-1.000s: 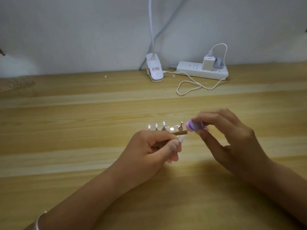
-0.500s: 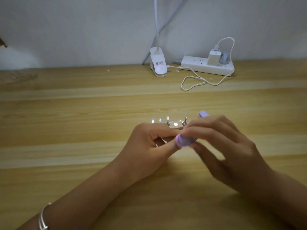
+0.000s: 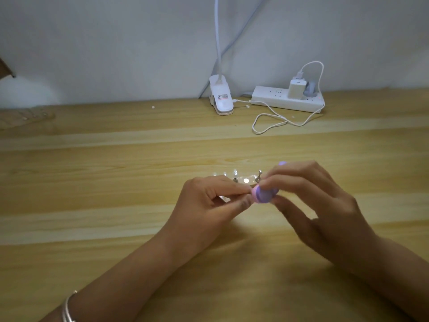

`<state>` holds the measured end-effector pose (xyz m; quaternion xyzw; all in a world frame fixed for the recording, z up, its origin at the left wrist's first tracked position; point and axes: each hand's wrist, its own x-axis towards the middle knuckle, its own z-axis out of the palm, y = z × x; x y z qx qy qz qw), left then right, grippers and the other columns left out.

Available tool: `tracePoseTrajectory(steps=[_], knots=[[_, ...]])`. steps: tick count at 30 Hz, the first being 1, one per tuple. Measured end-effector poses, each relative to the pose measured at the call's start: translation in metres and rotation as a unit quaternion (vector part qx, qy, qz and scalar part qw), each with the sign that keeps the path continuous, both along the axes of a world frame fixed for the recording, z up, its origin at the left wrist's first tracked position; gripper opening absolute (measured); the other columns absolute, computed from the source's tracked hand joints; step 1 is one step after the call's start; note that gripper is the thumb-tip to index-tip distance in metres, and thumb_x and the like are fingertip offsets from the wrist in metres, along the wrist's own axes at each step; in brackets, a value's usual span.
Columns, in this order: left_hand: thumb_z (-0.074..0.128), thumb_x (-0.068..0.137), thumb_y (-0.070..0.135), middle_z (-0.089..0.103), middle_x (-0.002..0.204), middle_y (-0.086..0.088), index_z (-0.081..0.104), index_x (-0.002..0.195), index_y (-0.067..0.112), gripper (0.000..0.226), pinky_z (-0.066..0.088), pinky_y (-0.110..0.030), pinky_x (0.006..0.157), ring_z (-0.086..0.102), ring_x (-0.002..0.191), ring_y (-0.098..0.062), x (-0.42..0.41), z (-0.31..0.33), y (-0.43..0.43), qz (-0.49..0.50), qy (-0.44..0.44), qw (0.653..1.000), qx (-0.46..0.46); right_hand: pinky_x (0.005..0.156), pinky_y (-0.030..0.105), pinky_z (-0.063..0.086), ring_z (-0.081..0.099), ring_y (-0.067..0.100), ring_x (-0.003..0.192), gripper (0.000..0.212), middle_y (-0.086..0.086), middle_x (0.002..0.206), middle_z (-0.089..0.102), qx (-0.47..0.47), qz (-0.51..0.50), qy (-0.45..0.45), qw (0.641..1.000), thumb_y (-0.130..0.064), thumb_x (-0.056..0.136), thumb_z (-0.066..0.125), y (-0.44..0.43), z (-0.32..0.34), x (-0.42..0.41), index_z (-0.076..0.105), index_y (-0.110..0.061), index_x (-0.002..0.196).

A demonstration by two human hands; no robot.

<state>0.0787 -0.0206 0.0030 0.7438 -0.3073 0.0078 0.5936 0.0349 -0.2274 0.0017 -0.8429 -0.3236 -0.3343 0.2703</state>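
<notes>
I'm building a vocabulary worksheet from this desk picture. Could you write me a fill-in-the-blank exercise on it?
1. The right hand grips a small tool whose colour is ____.
2. The bracelet sits on the ____ wrist.
3. The cable looped on the table, in front of the power strip, is ____.
Missing words: purple, left, white.

Clip lamp (image 3: 221, 98) beside power strip (image 3: 271, 97); white cable (image 3: 287, 122) looped.
</notes>
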Motion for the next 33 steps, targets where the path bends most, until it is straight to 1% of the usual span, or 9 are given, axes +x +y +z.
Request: tracePoseTrajectory(steps=[3,5,10,13,16,21,26,30,33], knots=[[0.074,0.082,0.019,0.073,0.079,0.0,0.079,0.094,0.023,0.014,0.05,-0.032,0.059,0.063,0.069,-0.009,-0.002,0.001,-0.001,-0.02,-0.023,1.0,0.007,0.104,0.044,0.046,0.061,0.022,0.109,0.021,0.005,0.115,0.067,-0.033,0.026,-0.011,0.999,0.001,0.099,0.058,0.003,-0.005,-0.002,0.069,-0.009,0.113],[0.074,0.083,0.014,0.073,0.077,-0.001,0.08,0.091,0.018,0.01,0.05,-0.032,0.056,0.062,0.068,-0.007,-0.002,0.0,-0.002,-0.005,-0.002,1.0,0.004,0.099,0.035,0.047,0.063,0.024,0.103,0.017,0.006,0.11,0.067,-0.028,-0.021,-0.001,0.999,0.001,0.096,0.06,-0.008,0.0,0.008,0.071,-0.005,0.108],[0.068,0.086,0.016,0.068,0.069,0.011,0.079,0.09,0.011,0.012,0.044,-0.016,0.057,0.057,0.064,-0.001,-0.002,0.0,-0.003,-0.054,0.034,0.998,-0.028,0.104,0.037,0.046,0.061,0.019,0.109,0.018,0.002,0.115,0.064,-0.01,0.028,-0.008,1.0,-0.002,0.098,0.059,0.001,-0.003,0.001,0.067,-0.01,0.113],[0.067,0.089,0.011,0.068,0.066,0.0,0.078,0.09,0.003,0.013,0.043,-0.016,0.056,0.059,0.063,-0.005,-0.001,0.002,-0.002,-0.061,0.071,0.995,-0.034,0.101,0.039,0.048,0.06,0.019,0.107,0.017,0.005,0.113,0.065,-0.048,0.019,-0.009,0.999,-0.001,0.098,0.058,-0.005,-0.003,0.006,0.068,-0.006,0.111],[0.065,0.087,0.016,0.07,0.068,-0.009,0.077,0.088,0.001,0.019,0.043,-0.024,0.052,0.062,0.064,-0.011,0.001,0.003,0.0,-0.052,0.121,0.991,-0.038,0.089,0.039,0.051,0.061,0.018,0.101,0.015,0.004,0.109,0.065,0.002,-0.025,-0.005,1.0,-0.005,0.097,0.059,-0.012,0.004,0.01,0.069,-0.004,0.108],[0.06,0.089,0.014,0.068,0.07,-0.015,0.076,0.089,0.001,0.02,0.042,-0.026,0.052,0.059,0.063,-0.015,0.001,0.006,0.0,-0.086,0.157,0.982,-0.062,0.102,0.045,0.047,0.061,0.021,0.108,0.024,0.003,0.116,0.064,-0.044,0.028,-0.02,0.998,0.004,0.094,0.062,0.001,-0.003,0.0,0.065,-0.011,0.113],[0.059,0.089,0.015,0.07,0.072,-0.008,0.075,0.082,0.007,0.019,0.042,-0.024,0.052,0.065,0.067,-0.017,0.005,0.008,0.004,-0.081,0.187,0.977,-0.069,0.087,0.031,0.048,0.064,0.028,0.095,0.015,-0.001,0.103,0.064,0.013,-0.067,0.023,0.997,0.001,0.092,0.062,-0.014,0.007,0.014,0.067,-0.003,0.105],[0.06,0.09,0.014,0.073,0.081,-0.012,0.075,0.089,0.004,0.018,0.045,-0.025,0.052,0.068,0.072,-0.019,0.005,0.005,0.003,-0.063,0.173,0.98,-0.069,0.081,0.022,0.045,0.058,0.014,0.085,0.01,0.0,0.091,0.058,0.027,-0.021,0.076,0.997,0.0,0.089,0.057,0.001,0.008,0.004,0.062,-0.003,0.098],[0.056,0.097,0.007,0.074,0.087,-0.012,0.072,0.099,0.001,0.018,0.048,-0.026,0.05,0.068,0.075,-0.019,0.005,0.005,0.002,-0.065,0.163,0.983,-0.055,0.076,0.009,0.036,0.046,0.023,0.063,0.015,0.0,0.074,0.049,0.047,0.003,0.182,0.982,-0.017,0.086,0.042,0.006,0.014,-0.001,0.055,-0.011,0.089]])
